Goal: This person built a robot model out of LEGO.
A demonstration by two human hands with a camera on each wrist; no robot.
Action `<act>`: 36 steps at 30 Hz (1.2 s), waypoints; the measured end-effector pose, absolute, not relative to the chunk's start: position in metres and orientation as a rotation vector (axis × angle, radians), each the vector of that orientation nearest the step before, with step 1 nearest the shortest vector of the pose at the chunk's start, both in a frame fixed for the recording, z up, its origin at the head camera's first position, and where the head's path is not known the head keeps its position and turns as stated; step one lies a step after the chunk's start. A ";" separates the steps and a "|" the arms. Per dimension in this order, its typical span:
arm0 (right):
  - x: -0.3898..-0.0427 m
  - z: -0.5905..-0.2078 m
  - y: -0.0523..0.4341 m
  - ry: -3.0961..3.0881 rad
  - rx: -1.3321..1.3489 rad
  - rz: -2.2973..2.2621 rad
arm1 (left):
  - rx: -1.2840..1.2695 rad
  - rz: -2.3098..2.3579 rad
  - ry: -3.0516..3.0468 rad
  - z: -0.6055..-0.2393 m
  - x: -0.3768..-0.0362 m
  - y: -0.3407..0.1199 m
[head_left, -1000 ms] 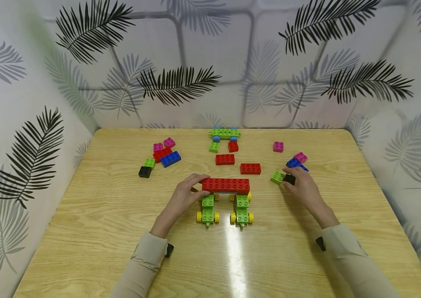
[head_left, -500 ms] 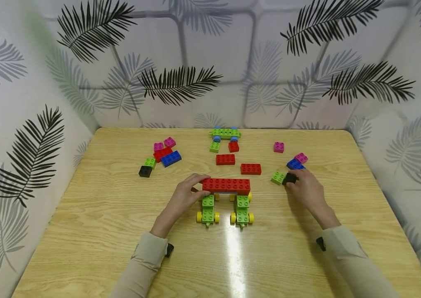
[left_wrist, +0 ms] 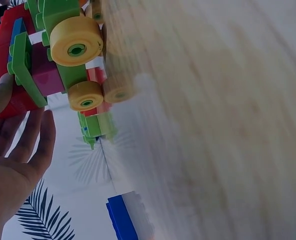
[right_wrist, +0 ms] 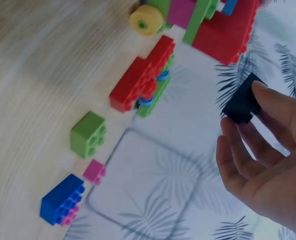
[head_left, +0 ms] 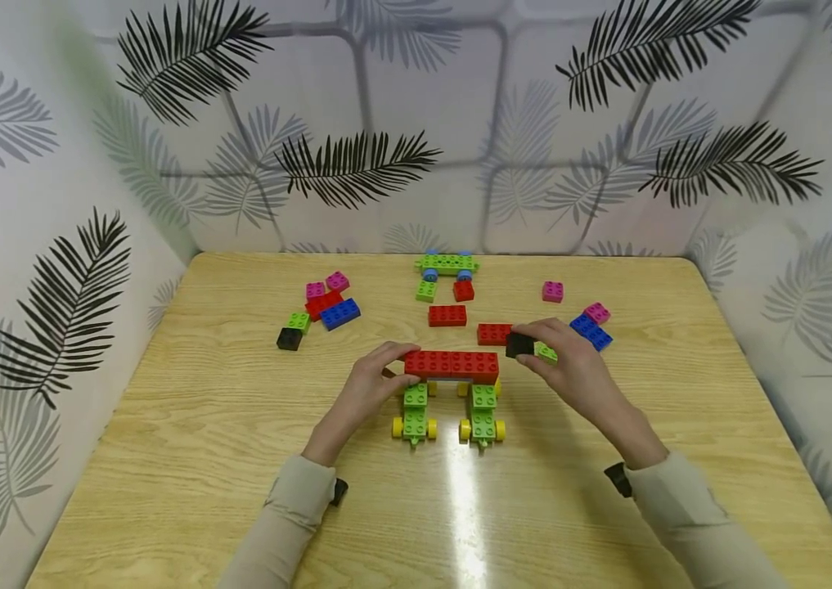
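Your right hand (head_left: 570, 368) has lifted the black brick (head_left: 519, 344) away from the green brick (head_left: 546, 352) near the table's right edge and carried it in toward the middle, pinching it just off the right end of the red-topped build (head_left: 451, 366). Your left hand (head_left: 367, 384) holds that build's left end with thumb and curled fingers, as before. From the head view, a loose red brick (head_left: 493, 333) lies right behind the black one, another red brick (head_left: 447, 315) further back, and a blue brick (head_left: 591, 332) with a pink brick (head_left: 596, 312) toward the right edge. A black cube (head_left: 288, 338) sits toward the left edge. The table (head_left: 165, 458) is pale wood, walled by leaf-print panels (head_left: 416, 123).

The left wrist view shows your fingers (left_wrist: 17, 145) against the build's red side, beside yellow wheels (left_wrist: 76, 41).

The right wrist view shows your fingertips pinching the black brick (right_wrist: 242, 100) in the air, clear of the build's red bricks (right_wrist: 223, 35).
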State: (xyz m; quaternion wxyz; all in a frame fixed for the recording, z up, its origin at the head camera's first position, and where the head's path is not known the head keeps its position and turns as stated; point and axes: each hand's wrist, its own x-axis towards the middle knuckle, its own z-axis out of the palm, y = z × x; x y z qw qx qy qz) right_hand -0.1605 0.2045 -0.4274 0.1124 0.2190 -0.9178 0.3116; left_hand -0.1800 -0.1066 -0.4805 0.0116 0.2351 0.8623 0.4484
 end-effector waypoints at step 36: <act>-0.162 -0.412 0.179 -2.825 0.859 0.662 | 0.611 1.392 2.721 -0.479 -0.181 -0.101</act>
